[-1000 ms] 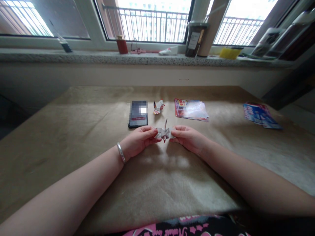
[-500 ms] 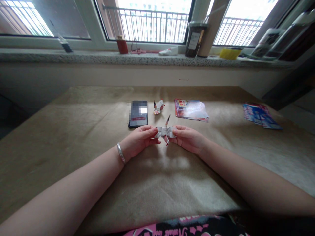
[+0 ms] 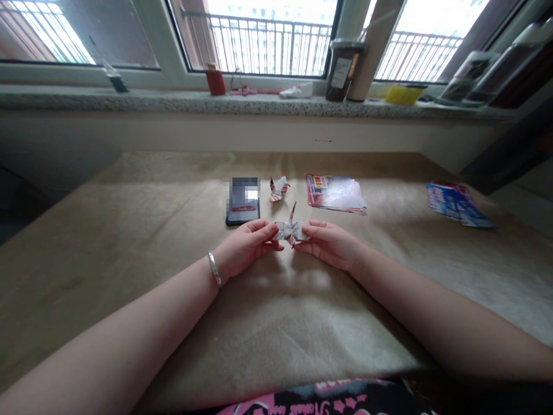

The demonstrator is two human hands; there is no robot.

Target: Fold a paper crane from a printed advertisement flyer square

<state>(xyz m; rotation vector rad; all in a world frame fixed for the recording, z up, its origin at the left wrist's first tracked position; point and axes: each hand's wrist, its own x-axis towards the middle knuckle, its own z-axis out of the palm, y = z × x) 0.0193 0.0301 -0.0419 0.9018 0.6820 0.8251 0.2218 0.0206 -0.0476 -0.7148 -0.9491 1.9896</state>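
A small folded paper crane (image 3: 290, 230), printed in grey, white and red, is held just above the tan-covered table (image 3: 129, 242). My left hand (image 3: 244, 246) pinches its left wing and my right hand (image 3: 330, 244) pinches its right wing. One thin point of the crane sticks up between my fingertips. A silver bangle sits on my left wrist. A second, finished paper crane (image 3: 278, 188) rests on the table a little beyond my hands.
A dark phone (image 3: 242, 202) lies left of the finished crane. A stack of printed flyers (image 3: 334, 193) lies to its right, and more blue flyers (image 3: 458, 203) at far right. The stone windowsill (image 3: 242, 104) holds a red cup, a jar and other items.
The crane's lower point, which hung down between my hands half a second ago, is now tucked up; my hands have shifted only slightly.
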